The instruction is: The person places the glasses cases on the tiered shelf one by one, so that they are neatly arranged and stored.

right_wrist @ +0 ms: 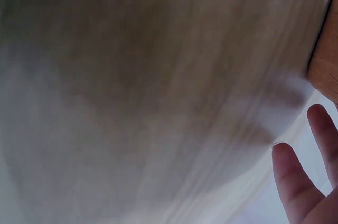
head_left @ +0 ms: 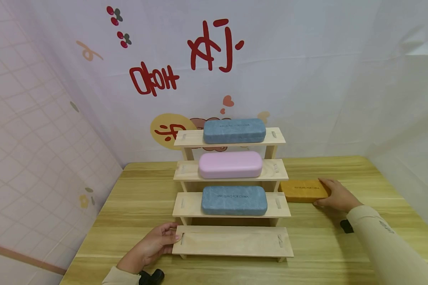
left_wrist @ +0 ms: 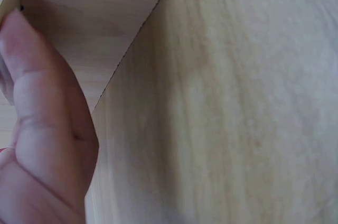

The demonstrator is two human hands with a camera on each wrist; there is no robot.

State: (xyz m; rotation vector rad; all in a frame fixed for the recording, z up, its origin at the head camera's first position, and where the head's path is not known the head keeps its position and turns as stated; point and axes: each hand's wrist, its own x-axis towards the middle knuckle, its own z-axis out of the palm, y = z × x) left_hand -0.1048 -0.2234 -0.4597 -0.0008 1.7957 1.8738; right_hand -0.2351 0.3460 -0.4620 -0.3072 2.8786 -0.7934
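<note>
In the head view, a stepped wooden display rack (head_left: 232,242) stands on the table. My left hand (head_left: 155,243) grips the left end of its lowest step, thumb on top; the left wrist view shows that hand (left_wrist: 45,123) against the pale wood (left_wrist: 90,18). Right of the rack lies a mustard-yellow glasses case (head_left: 301,190), flat on the table. My right hand (head_left: 339,196) holds its right end between thumb and fingers. In the right wrist view, spread fingertips (right_wrist: 288,168) show near a sliver of the case (right_wrist: 326,60).
On the rack's upper three steps sit a blue glasses case (head_left: 234,131), a pink one (head_left: 230,164) and another blue one (head_left: 234,201). The wood-grain table (head_left: 135,198) is bordered by a white printed backdrop (head_left: 306,79) behind and at both sides.
</note>
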